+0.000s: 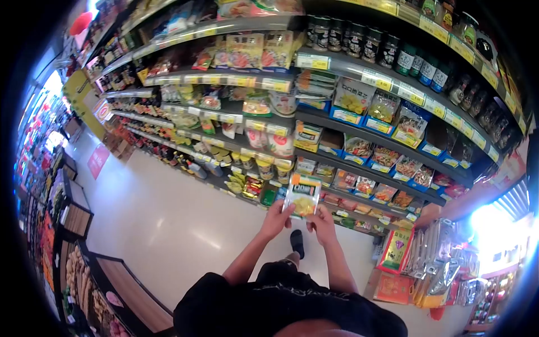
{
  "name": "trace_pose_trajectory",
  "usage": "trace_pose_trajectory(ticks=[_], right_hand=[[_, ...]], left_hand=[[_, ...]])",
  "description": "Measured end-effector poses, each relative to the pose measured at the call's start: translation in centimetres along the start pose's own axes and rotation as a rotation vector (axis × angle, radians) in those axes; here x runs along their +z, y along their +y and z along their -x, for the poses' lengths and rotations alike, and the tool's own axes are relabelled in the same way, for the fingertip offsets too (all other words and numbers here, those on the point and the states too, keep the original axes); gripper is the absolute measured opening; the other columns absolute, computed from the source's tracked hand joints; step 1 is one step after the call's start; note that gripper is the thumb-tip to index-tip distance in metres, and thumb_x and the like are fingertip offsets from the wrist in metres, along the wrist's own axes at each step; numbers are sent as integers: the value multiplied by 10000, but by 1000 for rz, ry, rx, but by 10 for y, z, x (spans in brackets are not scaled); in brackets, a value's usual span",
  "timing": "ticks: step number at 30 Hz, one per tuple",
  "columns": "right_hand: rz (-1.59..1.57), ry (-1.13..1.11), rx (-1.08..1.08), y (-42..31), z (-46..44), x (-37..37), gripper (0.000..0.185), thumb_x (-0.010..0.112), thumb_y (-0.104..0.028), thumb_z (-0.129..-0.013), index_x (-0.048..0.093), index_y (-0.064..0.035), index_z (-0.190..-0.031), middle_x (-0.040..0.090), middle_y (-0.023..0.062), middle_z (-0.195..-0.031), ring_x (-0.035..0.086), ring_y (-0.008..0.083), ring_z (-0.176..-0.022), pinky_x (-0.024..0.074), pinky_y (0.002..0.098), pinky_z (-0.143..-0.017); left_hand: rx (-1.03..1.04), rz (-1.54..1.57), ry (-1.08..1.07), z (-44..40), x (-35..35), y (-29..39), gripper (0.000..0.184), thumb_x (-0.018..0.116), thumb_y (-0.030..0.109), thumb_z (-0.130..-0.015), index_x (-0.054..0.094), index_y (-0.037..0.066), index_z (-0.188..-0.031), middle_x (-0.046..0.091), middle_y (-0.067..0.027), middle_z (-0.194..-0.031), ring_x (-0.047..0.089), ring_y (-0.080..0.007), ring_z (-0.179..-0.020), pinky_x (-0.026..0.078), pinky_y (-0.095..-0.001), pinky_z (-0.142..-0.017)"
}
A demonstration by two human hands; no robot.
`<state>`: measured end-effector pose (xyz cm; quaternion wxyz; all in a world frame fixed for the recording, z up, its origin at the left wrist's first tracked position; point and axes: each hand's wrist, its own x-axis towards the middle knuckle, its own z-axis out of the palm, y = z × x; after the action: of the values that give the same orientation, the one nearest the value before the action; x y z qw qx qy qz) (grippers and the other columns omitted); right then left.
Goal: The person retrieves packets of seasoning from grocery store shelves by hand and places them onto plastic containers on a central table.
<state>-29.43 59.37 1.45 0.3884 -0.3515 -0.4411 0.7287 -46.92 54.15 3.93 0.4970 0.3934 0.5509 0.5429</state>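
Observation:
A flat food packet [304, 196] with an orange top corner, a dark label and a picture of yellow food is held up in front of my body, its printed face toward me. My left hand [275, 218] grips its lower left edge, thumb on the front. At its lower right edge, my right hand [321, 222] pinches the packet with bent fingers. Behind the packet stand the lower shelves, with several small food packets such as a red and white one [365, 185].
Stocked shelves with price strips [387, 84] curve across the front. Several spice jars [370, 46] line an upper shelf. Hanging bags [432, 253] are at the right. Wooden produce bins [120, 281] stand left, beyond the pale floor [185, 224].

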Motion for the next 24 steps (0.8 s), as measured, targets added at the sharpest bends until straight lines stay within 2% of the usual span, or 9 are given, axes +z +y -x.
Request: trace_pose_trajectory(ticks=[4, 8, 9, 13, 16, 17, 20, 21, 24], right_hand=[[-90, 61, -14, -31, -76, -13, 199, 556, 0, -841, 551, -25, -1038, 580, 53, -705, 549, 132, -539, 425, 262, -454], [-62, 220, -45, -52, -155, -25, 281, 551, 3, -841, 560, -30, -1120, 608, 51, -755, 569, 120, -564, 433, 247, -459], [-90, 238, -71, -56, -175, -28, 286, 554, 4, -846, 563, -34, -1129, 610, 42, -776, 577, 116, -583, 432, 241, -460], [-116, 223, -128, -77, -236, -34, 246, 582, -23, -872, 565, -26, -1118, 611, 43, -790, 579, 121, -590, 433, 252, -464], [-62, 299, -150, -81, -268, -41, 164, 621, -42, -874, 581, -16, -1031, 603, 49, -752, 572, 129, -579, 431, 265, -466], [-30, 290, -152, -82, -277, -46, 104, 658, -50, -862, 585, -25, -932, 587, 48, -706, 561, 135, -566, 425, 270, -469], [49, 413, -185, -90, -291, -38, 85, 664, -56, -858, 586, -34, -882, 574, 46, -676, 553, 135, -557, 419, 269, -470], [80, 434, -154, -89, -295, -40, 122, 662, -76, -867, 576, -37, -944, 570, 44, -686, 542, 132, -558, 420, 265, -481], [31, 464, -180, -90, -301, -28, 170, 643, -88, -883, 558, -39, -1023, 576, 54, -740, 529, 130, -574, 415, 263, -492]], left_hand=[[47, 151, 23, -98, 9, -3, 243, 629, 198, -945, 524, 11, -1060, 589, -19, -736, 532, -62, -529, 432, -216, -458], [157, 292, -36, -176, 21, 17, 269, 622, 99, -932, 487, 19, -1150, 617, -47, -914, 568, -67, -637, 477, -223, -532], [163, 268, -10, -195, 23, 15, 353, 605, 57, -930, 458, 33, -1249, 613, -58, -1009, 598, -89, -736, 523, -237, -626], [218, 436, 35, -249, 30, 15, 433, 582, 28, -933, 410, 22, -1330, 615, -77, -1055, 623, -122, -854, 548, -273, -748], [268, 460, 127, -278, 36, 20, 422, 577, 21, -931, 410, 4, -1318, 619, -95, -1052, 631, -128, -867, 550, -274, -755], [277, 468, 177, -286, 39, 21, 423, 584, 22, -924, 408, -23, -1305, 632, -113, -979, 640, -134, -807, 552, -266, -724], [224, 403, 170, -308, 35, 15, 399, 575, 18, -928, 408, -43, -1285, 633, -102, -962, 662, -152, -772, 571, -278, -682], [214, 348, 210, -308, 33, 26, 445, 591, 25, -909, 383, -62, -1293, 634, -101, -846, 655, -145, -715, 551, -257, -648], [234, 283, 312, -312, 32, 36, 456, 578, 9, -900, 373, -61, -1301, 632, -97, -852, 649, -131, -747, 539, -246, -661]])
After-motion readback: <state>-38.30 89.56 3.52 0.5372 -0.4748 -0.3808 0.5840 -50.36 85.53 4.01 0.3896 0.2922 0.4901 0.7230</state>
